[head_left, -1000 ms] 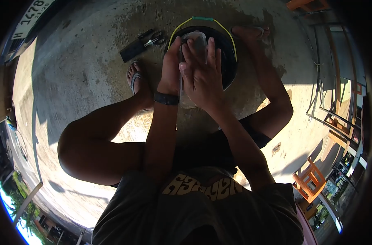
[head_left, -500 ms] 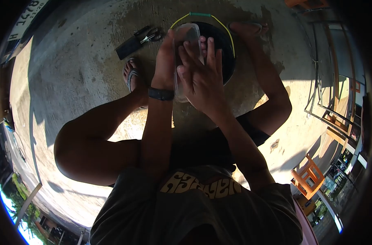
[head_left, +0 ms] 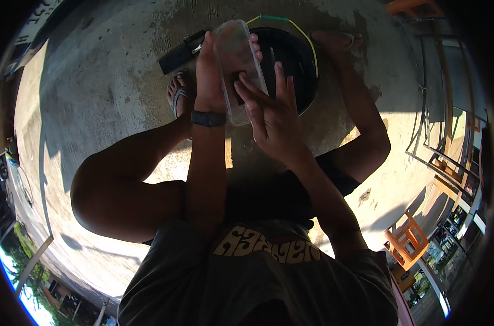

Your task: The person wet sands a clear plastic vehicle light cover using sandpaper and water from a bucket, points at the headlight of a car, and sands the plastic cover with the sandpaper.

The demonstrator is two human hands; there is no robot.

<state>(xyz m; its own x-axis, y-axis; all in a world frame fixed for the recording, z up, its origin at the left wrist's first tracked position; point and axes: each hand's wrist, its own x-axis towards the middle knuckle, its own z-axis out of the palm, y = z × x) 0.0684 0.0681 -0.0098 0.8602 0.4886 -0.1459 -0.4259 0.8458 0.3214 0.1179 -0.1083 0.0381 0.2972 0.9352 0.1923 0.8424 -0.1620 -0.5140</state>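
My left hand (head_left: 210,81), with a dark band on its wrist, is wrapped round a clear rectangular plastic container (head_left: 233,41). Its thumb lies along the left side, and its fingertips show past the right edge. Over the lower right part of the container is my right hand (head_left: 274,117), its fingers apart and some of them at the clear surface. A thin pale sliver shows above these fingers; I cannot make out what it is. Below the container stands a dark bucket (head_left: 296,54) with a yellow wire handle (head_left: 301,33) and a green grip.
On the concrete floor (head_left: 122,92), a black oblong object (head_left: 173,61) lies left of the bucket, by my sandalled foot (head_left: 179,92). My left hand mostly hides some scissors there. Orange plastic stools (head_left: 407,239) and a metal frame (head_left: 442,155) stand at the right.
The container and my left hand have shifted slightly left and up. My right hand has slid lower on the container, uncovering more of it. The scissors are now mostly hidden.
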